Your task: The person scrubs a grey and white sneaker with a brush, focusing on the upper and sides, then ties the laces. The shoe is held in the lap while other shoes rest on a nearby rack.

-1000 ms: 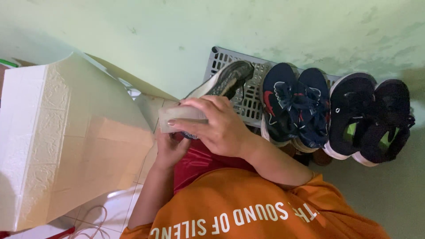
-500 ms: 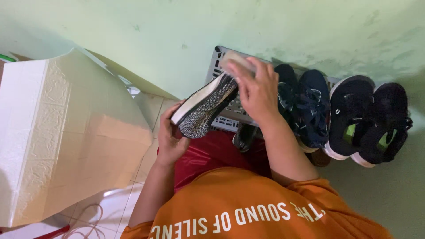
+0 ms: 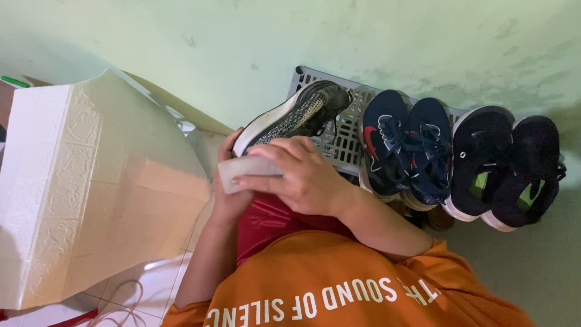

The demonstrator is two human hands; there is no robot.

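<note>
My left hand (image 3: 233, 200) grips the heel end of a grey knit shoe with a white sole (image 3: 293, 115), holding it up over the grey slatted shoe rack (image 3: 342, 142). My right hand (image 3: 302, 175) is closed around a pale whitish block, like a sponge or brush (image 3: 245, 169), pressed against the shoe's heel end. Much of my left hand is hidden behind the right hand and the block.
A navy pair of sneakers (image 3: 402, 148) and a black pair with white soles (image 3: 508, 163) stand on the rack against the pale green wall. A large white embossed panel (image 3: 91, 188) leans at the left. Thin cords (image 3: 130, 306) lie on the tiled floor.
My right hand drew the pale block back from the shoe's toe end to its heel end. The shoe tilted up slightly in my left hand.
</note>
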